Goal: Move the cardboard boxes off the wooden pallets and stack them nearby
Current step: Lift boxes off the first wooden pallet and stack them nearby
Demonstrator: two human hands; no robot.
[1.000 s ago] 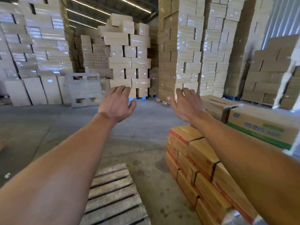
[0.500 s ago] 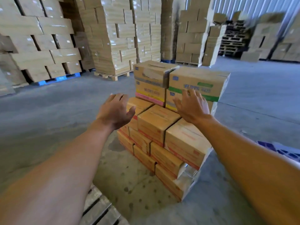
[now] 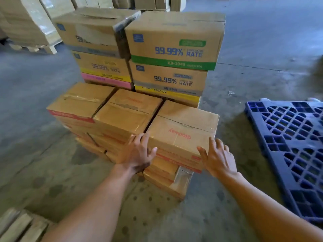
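Observation:
A low stack of brown cardboard boxes with red print stands on the concrete floor in front of me. Its nearest top box [image 3: 181,130] lies at the right end of the row. My left hand [image 3: 137,152] rests against that box's left near corner, fingers spread. My right hand [image 3: 216,154] touches its right near corner with straight fingers. Neither hand holds anything. Behind stand taller boxes printed "99.99% RATE" [image 3: 173,41]. A corner of a wooden pallet [image 3: 19,226] shows at bottom left.
A blue plastic pallet [image 3: 290,147] lies on the floor to the right. Wrapped stacks of cartons on pallets [image 3: 28,23] stand at the back left. Grey concrete floor [image 3: 35,119] surrounds the box stack.
My view has swung right and down, closer to the low stack. Both hands came down from mid-air onto the near corners of the nearest top box.

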